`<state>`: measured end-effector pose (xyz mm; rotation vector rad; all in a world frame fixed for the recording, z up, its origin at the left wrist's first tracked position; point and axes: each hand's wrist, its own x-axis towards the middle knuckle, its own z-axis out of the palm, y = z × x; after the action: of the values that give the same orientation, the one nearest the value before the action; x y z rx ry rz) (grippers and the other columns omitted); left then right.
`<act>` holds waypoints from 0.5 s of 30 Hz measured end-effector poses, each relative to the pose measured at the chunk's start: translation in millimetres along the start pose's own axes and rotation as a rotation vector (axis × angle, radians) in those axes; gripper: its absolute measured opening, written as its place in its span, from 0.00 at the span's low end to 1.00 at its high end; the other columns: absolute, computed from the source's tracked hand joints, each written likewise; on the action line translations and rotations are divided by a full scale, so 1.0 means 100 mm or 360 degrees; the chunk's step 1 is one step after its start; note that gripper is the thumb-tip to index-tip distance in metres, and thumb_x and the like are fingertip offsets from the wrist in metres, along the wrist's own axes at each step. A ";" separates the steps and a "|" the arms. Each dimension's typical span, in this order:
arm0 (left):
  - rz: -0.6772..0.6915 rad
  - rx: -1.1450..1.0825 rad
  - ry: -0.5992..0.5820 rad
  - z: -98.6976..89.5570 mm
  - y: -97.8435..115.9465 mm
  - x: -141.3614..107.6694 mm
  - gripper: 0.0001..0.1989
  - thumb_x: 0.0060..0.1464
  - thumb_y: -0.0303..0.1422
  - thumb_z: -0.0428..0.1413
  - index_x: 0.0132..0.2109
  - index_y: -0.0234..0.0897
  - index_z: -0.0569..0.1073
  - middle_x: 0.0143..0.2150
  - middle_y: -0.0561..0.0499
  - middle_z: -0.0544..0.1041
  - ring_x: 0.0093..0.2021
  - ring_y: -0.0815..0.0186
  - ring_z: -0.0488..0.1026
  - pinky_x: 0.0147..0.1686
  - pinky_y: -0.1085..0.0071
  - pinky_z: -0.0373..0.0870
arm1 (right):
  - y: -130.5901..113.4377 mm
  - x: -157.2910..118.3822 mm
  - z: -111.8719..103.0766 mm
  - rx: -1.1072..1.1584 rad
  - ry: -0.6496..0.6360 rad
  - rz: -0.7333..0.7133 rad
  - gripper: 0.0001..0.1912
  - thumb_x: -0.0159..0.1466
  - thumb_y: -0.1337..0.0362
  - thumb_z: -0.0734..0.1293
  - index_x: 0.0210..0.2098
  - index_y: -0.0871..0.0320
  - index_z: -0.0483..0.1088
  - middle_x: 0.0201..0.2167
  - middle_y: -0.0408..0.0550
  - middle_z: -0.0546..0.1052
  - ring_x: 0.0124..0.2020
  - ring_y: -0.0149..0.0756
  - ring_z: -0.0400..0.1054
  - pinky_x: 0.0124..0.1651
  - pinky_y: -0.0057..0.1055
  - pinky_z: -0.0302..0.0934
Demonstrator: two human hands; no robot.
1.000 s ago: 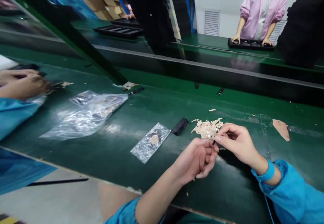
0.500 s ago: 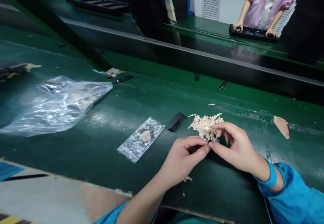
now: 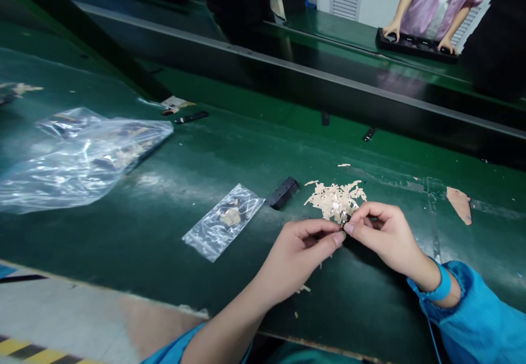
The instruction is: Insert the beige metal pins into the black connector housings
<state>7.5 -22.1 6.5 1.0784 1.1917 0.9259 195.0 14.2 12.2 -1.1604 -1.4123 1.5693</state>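
Note:
My left hand (image 3: 302, 251) is closed in a pinch on a small dark part (image 3: 342, 227), mostly hidden by the fingertips. My right hand (image 3: 380, 232) meets it there, thumb and index finger pressed together at the part's right end; whether they hold a separate piece is too small to tell. Just beyond the fingers lies a loose pile of small beige strips (image 3: 335, 198). To the left of the pile rests a black rectangular block (image 3: 283, 193). Beside that block is a clear plastic bag (image 3: 224, 221) with beige pieces in it.
A large clear bag (image 3: 86, 161) lies on the green table (image 3: 246, 150) at left. Small black parts (image 3: 370, 134) sit near the raised back ledge (image 3: 287, 73). A brown scrap (image 3: 459, 205) lies at right. Across the ledge, a person in pink holds a black tray (image 3: 417, 46).
My right index finger has come down from above the strips and closed against the thumb at the small part. My left hand keeps its pinch. The view has shifted slightly.

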 end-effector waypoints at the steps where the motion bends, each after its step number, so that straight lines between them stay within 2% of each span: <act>1: -0.0021 -0.0037 0.0015 0.00 0.00 0.00 0.08 0.54 0.37 0.65 0.36 0.36 0.85 0.26 0.52 0.77 0.26 0.69 0.68 0.26 0.74 0.64 | 0.00 -0.01 0.00 0.0003 0.0019 -0.0005 0.08 0.59 0.61 0.76 0.28 0.58 0.77 0.21 0.40 0.72 0.21 0.27 0.56 0.25 0.27 0.49; 4: -0.0043 -0.0145 0.0058 -0.03 -0.01 0.02 0.11 0.53 0.38 0.67 0.41 0.36 0.85 0.28 0.52 0.78 0.27 0.68 0.71 0.25 0.75 0.66 | 0.00 -0.03 0.01 -0.0049 0.0009 -0.0028 0.08 0.59 0.62 0.76 0.27 0.58 0.78 0.21 0.40 0.72 0.21 0.27 0.55 0.25 0.27 0.48; 7: -0.0070 -0.0237 -0.0027 -0.07 -0.03 0.02 0.11 0.55 0.40 0.67 0.37 0.35 0.83 0.26 0.54 0.75 0.24 0.71 0.68 0.23 0.77 0.65 | -0.01 -0.04 0.02 -0.0054 -0.0098 0.0045 0.09 0.58 0.60 0.77 0.28 0.58 0.79 0.20 0.40 0.71 0.22 0.28 0.54 0.25 0.28 0.48; 10: -0.0108 -0.0348 -0.0135 -0.10 -0.05 0.02 0.15 0.56 0.43 0.68 0.32 0.35 0.80 0.24 0.56 0.71 0.21 0.74 0.64 0.20 0.79 0.63 | -0.02 -0.03 0.02 0.0096 -0.0215 0.0156 0.11 0.57 0.58 0.79 0.28 0.58 0.78 0.22 0.41 0.72 0.24 0.29 0.58 0.28 0.28 0.53; 13: -0.0111 -0.0385 -0.0162 -0.09 -0.06 0.02 0.18 0.55 0.46 0.69 0.31 0.35 0.77 0.24 0.57 0.69 0.20 0.75 0.64 0.19 0.79 0.62 | -0.03 -0.02 0.03 0.0255 -0.0278 0.0201 0.14 0.57 0.55 0.80 0.28 0.58 0.77 0.24 0.42 0.74 0.25 0.29 0.61 0.30 0.28 0.57; 15: -0.0108 -0.0371 -0.0162 -0.06 -0.06 0.02 0.20 0.54 0.48 0.68 0.31 0.35 0.76 0.25 0.58 0.68 0.20 0.75 0.63 0.19 0.79 0.61 | -0.02 -0.02 0.04 0.0340 -0.0299 0.0240 0.15 0.56 0.54 0.81 0.27 0.58 0.77 0.23 0.40 0.72 0.24 0.27 0.59 0.29 0.27 0.56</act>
<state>1.5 -20.3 -0.4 0.8823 1.0036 0.9209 191.5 11.3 14.1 -1.0330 -1.2586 1.9266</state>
